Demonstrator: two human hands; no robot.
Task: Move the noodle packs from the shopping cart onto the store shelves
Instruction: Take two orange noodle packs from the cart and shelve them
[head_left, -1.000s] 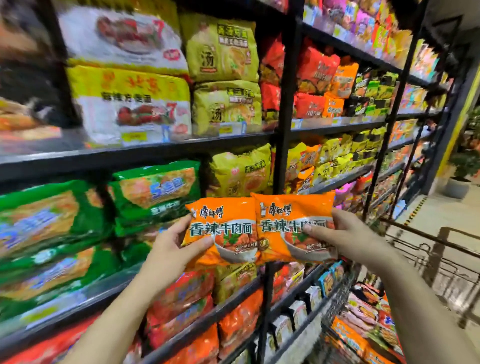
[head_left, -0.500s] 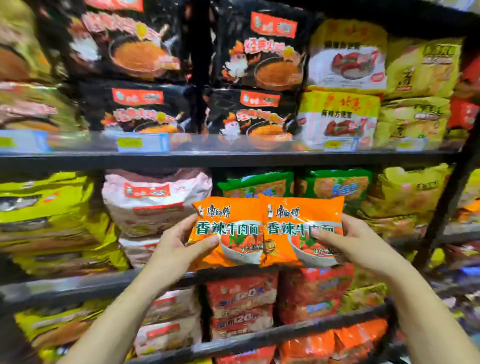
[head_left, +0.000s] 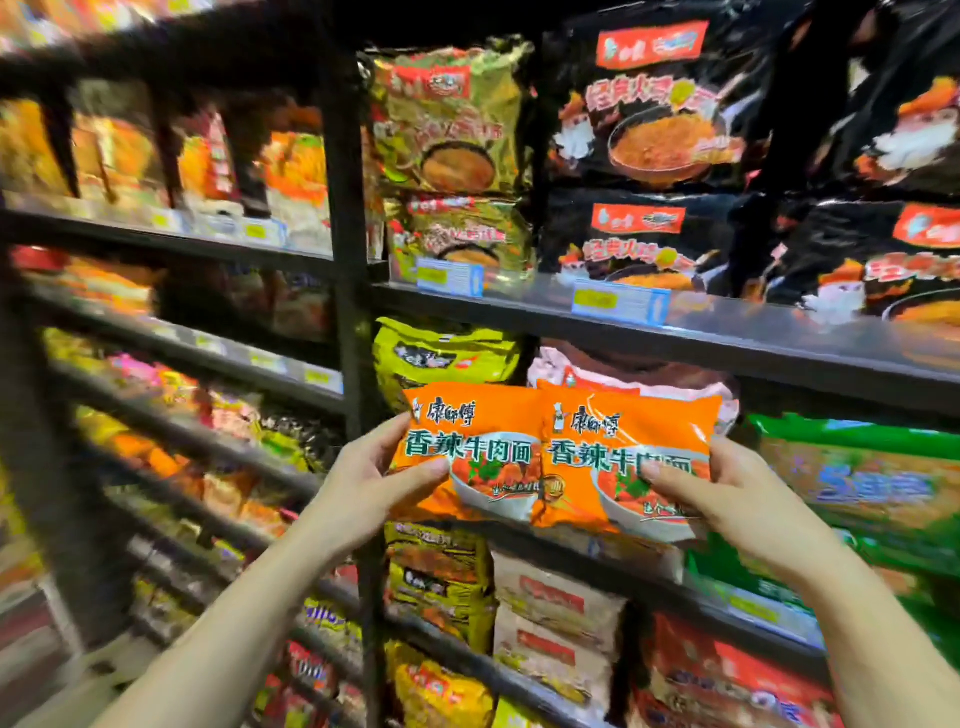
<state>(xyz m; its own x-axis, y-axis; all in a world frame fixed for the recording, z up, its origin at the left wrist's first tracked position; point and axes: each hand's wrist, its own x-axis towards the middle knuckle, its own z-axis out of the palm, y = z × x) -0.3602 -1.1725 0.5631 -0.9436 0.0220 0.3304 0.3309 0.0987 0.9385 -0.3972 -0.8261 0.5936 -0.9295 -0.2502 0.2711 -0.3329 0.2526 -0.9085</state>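
Two orange noodle packs side by side; green lettering, bowl picture.

1. Two orange noodle packs, pinched between the left hand and right hand: glossy, crinkled plastic film.
2. Shelf edge above the hands: smooth dark metal with a dull sheen.
3. Black noodle bags above: shiny plastic.

Two orange noodle packs (side by side), two hands, four black packs.
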